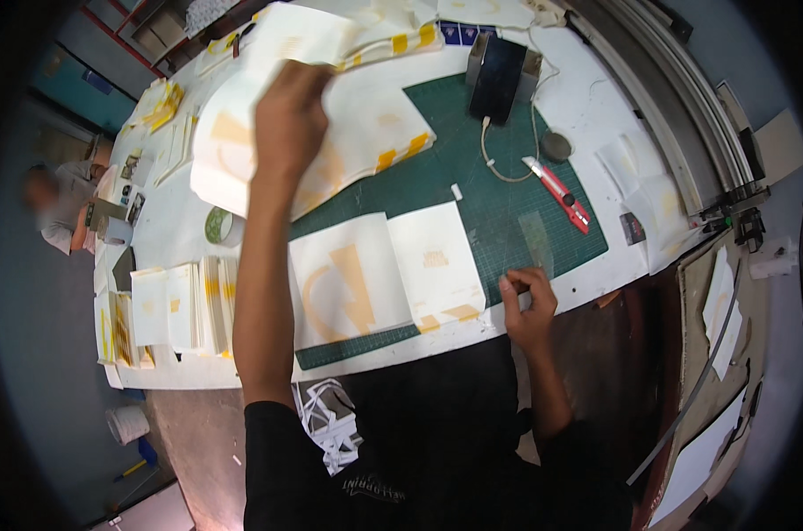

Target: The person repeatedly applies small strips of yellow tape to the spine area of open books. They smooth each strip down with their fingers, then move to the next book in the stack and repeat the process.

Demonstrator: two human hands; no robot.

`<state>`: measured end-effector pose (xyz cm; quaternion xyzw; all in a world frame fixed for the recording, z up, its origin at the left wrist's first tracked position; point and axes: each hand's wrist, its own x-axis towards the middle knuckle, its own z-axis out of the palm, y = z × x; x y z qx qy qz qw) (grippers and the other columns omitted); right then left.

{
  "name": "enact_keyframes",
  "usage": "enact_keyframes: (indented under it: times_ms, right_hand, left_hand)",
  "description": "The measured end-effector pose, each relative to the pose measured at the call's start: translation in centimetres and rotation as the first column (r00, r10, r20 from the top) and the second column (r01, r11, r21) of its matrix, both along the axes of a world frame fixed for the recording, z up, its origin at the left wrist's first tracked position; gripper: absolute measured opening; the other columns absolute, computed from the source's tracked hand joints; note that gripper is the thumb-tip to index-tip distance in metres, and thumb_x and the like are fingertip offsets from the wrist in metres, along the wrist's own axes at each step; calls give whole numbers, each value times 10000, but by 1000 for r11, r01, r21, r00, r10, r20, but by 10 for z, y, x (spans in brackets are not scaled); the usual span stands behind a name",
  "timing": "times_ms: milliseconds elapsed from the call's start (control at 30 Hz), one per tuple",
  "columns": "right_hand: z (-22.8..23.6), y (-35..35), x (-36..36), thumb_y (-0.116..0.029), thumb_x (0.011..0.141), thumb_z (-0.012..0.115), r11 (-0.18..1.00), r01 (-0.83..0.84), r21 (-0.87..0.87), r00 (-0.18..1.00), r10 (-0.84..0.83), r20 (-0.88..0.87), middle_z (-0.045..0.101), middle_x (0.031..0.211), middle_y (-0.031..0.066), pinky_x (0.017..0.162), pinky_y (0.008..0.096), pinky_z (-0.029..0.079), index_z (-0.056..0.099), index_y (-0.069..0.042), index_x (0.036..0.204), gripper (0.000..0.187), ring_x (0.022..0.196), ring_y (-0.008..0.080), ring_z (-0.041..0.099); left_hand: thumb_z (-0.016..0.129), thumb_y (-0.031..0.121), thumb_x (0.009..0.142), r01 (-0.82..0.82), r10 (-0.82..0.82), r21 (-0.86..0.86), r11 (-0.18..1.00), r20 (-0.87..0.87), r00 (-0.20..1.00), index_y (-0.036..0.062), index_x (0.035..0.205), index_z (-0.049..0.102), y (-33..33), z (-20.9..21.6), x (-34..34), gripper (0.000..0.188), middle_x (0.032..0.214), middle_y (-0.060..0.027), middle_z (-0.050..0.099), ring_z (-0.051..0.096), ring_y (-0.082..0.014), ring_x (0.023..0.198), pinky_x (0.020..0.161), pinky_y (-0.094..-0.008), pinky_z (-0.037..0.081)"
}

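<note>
My left hand [292, 119] is raised over the far left of the table, closed at the edge of a white printed sheet [300, 34] that lifts off the pile. Beneath that arm spreads a stack of large white sheets [375, 133] with pale orange print and yellow edge marks. A white folded sheet [428, 252] with orange print lies opened out on the green cutting mat [366, 205], close to my body. Beside its right edge, my right hand [530, 305] has its fingers curled into a pinch; what they hold, if anything, I cannot make out. A clear strip [534, 239] lies just beyond it.
A red utility knife [561, 196], a round dark tin [555, 147] and a propped phone [499, 80] with a cable are on the right. Folded printed pieces [208, 301] and a roll of tape [220, 227] sit left. A person [69, 199] is at the far left.
</note>
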<state>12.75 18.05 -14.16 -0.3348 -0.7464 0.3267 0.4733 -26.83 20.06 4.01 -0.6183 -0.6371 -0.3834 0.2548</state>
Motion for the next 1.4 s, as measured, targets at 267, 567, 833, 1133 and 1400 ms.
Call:
enact_keyframes:
  times_ms: [267,567,833,1133,1400]
  right_hand:
    - [1,-3,-2,14,875,805,1000,25,-5,1000,-25,11,692,897,140,650,326,524,711,23,1044,193,703,217,644]
    - [6,-4,0,-14,857,815,999,13,45,994,-18,106,711,905,119,734,371,489,722,5,1041,206,711,233,626]
    - [11,0,-27,-116,944,735,998,-18,-54,958,33,285,712,925,119,863,459,449,726,-22,1102,185,905,334,670]
    - [17,-5,-17,-155,963,727,975,-43,-220,925,122,359,710,987,139,906,481,408,747,-14,1126,216,994,330,655]
    - [27,-20,-17,-138,952,755,991,-16,-133,888,76,454,704,928,105,912,410,393,781,-6,1137,229,909,241,647]
  left_hand:
    - [622,227,1004,75,68,-706,705,173,983,79,1068,810,67,-133,21,247,1062,-203,739,714,-397,1000,912,-490,563]
    - [732,213,975,170,-41,-498,851,260,965,42,1291,694,-9,-104,70,362,1212,-181,682,644,-396,1114,972,-469,507]
    - [682,426,1001,131,-141,-715,687,45,989,68,1480,608,-127,-112,127,602,1627,-259,440,353,-428,1557,1278,-595,223]
    - [573,489,1052,116,-91,-748,654,74,993,132,1636,425,-137,-139,129,700,1724,-256,270,225,-455,1607,1287,-647,119]
    - [543,520,1060,97,-75,-757,647,64,995,168,1656,404,-141,-146,126,705,1743,-225,252,216,-432,1617,1294,-632,110]
